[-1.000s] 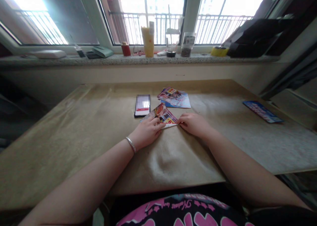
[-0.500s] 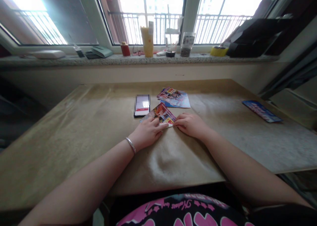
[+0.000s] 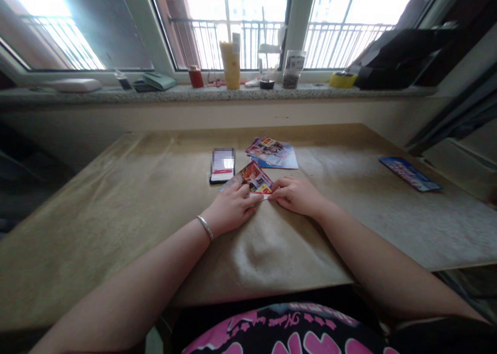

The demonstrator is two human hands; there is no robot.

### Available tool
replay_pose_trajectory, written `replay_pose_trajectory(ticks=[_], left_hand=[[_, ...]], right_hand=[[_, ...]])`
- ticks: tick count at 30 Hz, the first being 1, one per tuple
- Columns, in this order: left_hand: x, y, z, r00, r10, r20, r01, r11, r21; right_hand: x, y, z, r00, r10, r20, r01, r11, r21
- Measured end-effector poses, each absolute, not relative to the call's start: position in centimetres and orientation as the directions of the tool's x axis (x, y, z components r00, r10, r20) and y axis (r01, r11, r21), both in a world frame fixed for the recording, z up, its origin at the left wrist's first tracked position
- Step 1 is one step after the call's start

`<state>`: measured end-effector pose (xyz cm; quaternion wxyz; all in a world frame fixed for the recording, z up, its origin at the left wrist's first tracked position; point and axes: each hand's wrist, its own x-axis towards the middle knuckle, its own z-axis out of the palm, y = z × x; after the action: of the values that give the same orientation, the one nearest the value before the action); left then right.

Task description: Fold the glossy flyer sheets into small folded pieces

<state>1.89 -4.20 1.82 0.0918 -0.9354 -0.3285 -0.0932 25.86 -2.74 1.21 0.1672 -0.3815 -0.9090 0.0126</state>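
A colourful printed leaflet (image 3: 253,177), folded into a triangle, lies on the tan table (image 3: 116,209) in front of me. My left hand (image 3: 232,209), a silver bracelet on its wrist, presses its fingertips on the leaflet's near left edge. My right hand (image 3: 296,194) presses curled fingers on the leaflet's near right corner. Both hands meet at the fold. A phone (image 3: 223,165) lies just left of the leaflet. More leaflets (image 3: 273,153) lie flat behind it.
A blue leaflet (image 3: 410,173) lies near the table's right edge. The stone window sill (image 3: 97,94) behind holds a yellow cup (image 3: 232,64), a red jar (image 3: 196,77), a glass jar (image 3: 290,70), a yellow tape roll (image 3: 342,79) and a black bag (image 3: 399,59).
My right hand has slid a little to the left along the leaflet's near edge, closer to my left hand. The left hand has hardly moved.
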Motion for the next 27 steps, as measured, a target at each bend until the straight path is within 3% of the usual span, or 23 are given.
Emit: replay_pose_trajectory(ticks=[27], left_hand=[[1.7,-4.1,1.4,0.765,0.608,0.214,0.638,-0.760,-0.122]], right_hand=[[27.5,-2.5,3.2,-0.584,0.807,0.085,0.809,0.588,-0.021]])
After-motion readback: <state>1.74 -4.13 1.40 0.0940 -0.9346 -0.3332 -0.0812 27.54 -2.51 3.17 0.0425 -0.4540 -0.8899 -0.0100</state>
